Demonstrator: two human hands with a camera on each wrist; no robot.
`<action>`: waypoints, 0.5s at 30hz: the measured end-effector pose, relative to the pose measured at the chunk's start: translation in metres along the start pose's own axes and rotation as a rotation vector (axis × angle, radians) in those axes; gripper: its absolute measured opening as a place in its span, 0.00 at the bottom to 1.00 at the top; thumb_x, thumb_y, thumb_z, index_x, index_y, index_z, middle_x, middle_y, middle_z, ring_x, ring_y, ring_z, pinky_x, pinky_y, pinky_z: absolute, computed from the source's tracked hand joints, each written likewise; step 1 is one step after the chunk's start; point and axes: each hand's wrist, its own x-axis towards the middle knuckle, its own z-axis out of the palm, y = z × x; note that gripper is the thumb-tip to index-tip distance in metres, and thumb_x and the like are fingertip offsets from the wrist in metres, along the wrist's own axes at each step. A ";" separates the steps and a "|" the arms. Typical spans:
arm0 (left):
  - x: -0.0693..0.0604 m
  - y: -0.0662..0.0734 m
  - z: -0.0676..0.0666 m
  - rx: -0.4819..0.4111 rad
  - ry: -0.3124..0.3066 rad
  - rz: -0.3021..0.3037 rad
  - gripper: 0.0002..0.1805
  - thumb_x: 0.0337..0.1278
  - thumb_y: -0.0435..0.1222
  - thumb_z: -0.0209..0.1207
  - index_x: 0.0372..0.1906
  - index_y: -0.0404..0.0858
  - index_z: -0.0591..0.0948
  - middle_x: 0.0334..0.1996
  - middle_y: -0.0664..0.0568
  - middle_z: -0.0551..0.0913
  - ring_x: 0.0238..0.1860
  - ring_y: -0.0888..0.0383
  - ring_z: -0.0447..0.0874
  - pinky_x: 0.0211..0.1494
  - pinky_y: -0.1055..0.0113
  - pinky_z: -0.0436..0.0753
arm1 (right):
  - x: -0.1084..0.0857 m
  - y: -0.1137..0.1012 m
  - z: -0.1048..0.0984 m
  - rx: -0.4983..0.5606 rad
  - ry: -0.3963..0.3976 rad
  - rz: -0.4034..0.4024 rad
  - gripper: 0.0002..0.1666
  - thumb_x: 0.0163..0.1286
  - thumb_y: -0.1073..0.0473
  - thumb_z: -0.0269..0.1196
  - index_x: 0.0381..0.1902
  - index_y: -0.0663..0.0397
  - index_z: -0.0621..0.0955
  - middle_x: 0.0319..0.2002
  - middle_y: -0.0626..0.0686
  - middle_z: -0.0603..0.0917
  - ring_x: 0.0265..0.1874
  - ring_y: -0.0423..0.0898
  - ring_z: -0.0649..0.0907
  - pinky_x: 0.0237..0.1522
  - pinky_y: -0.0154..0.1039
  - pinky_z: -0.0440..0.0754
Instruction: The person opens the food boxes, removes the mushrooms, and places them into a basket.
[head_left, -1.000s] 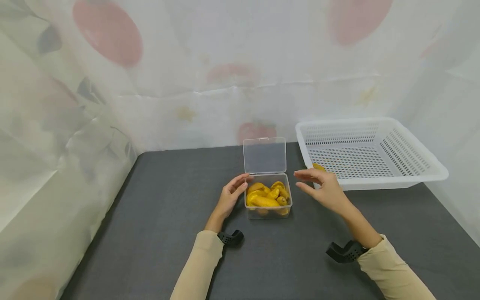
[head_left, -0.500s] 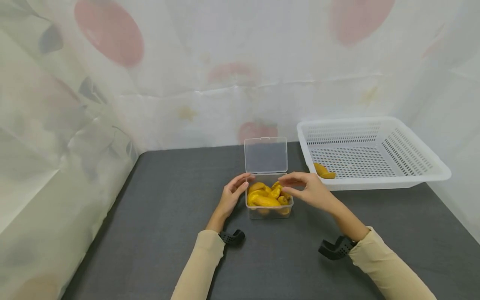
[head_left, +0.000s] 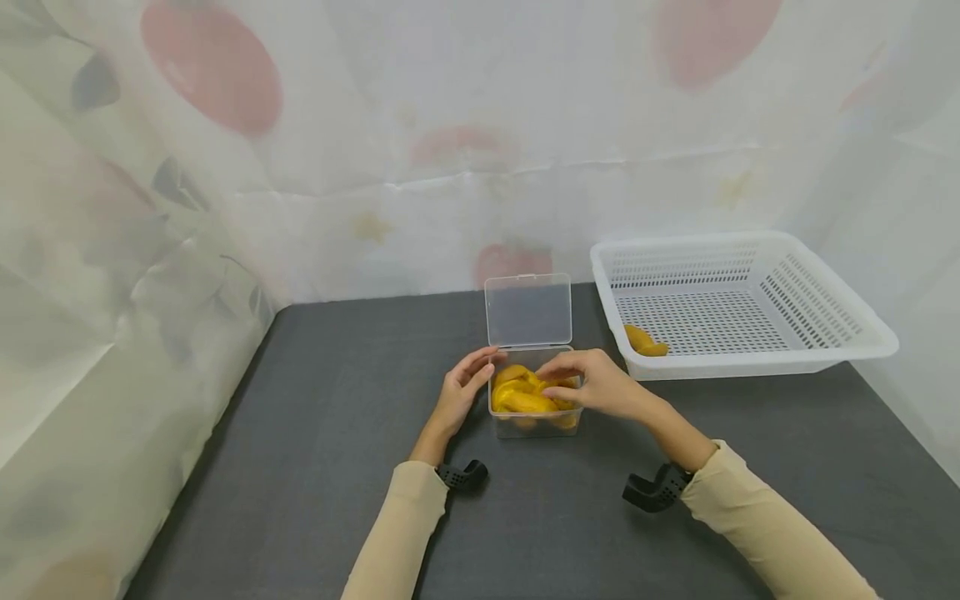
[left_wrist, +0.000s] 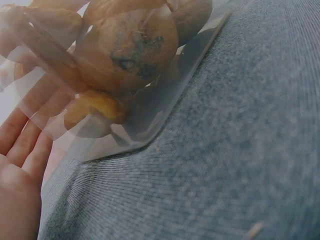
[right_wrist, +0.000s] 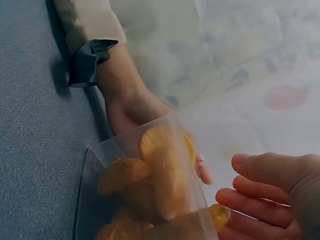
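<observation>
A clear plastic box [head_left: 537, 427] stands in the middle of the table, its hinged lid [head_left: 528, 310] raised at the back. Glossy yellow, curved, fruit-like pieces [head_left: 521, 398] fill it; their exact kind is unclear. My left hand [head_left: 459, 393] rests against the box's left wall with extended fingers, seen through the plastic in the left wrist view. Over the right side of the box, my right hand [head_left: 600, 383] reaches down among the pieces. In the right wrist view its thumb is apart from the fingers, which lie beside a yellow piece [right_wrist: 220, 216]; nothing is pinched between them.
A white perforated basket [head_left: 757, 364] stands at the back right, with a few yellow pieces [head_left: 645, 342] in its near left corner. Printed sheeting [head_left: 420, 225] hangs behind and beside the dark-covered table [head_left: 337, 417]. Both wrists wear black bands [head_left: 462, 476].
My right hand has moved left from beside the basket to over the box's contents, uncovering the pieces in the basket corner. My left hand and the box have stayed put.
</observation>
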 end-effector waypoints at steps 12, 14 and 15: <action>0.000 -0.001 -0.001 0.002 -0.009 0.004 0.23 0.71 0.36 0.50 0.65 0.29 0.69 0.61 0.26 0.72 0.56 0.71 0.79 0.63 0.77 0.74 | 0.020 -0.001 0.016 -0.079 -0.087 -0.093 0.14 0.61 0.60 0.68 0.42 0.63 0.85 0.38 0.58 0.88 0.33 0.47 0.86 0.37 0.40 0.86; -0.001 0.000 -0.001 0.002 -0.007 0.000 0.23 0.71 0.36 0.50 0.65 0.29 0.69 0.61 0.25 0.72 0.57 0.72 0.79 0.63 0.77 0.73 | 0.022 0.000 0.019 -0.073 -0.098 -0.086 0.13 0.61 0.60 0.68 0.41 0.63 0.85 0.37 0.58 0.88 0.34 0.48 0.87 0.38 0.40 0.86; -0.001 0.000 -0.001 0.003 -0.005 -0.001 0.23 0.71 0.35 0.50 0.65 0.29 0.69 0.61 0.25 0.72 0.57 0.71 0.79 0.63 0.77 0.73 | 0.023 0.000 0.020 -0.069 -0.101 -0.078 0.13 0.61 0.60 0.68 0.41 0.63 0.85 0.37 0.58 0.88 0.34 0.48 0.87 0.38 0.39 0.86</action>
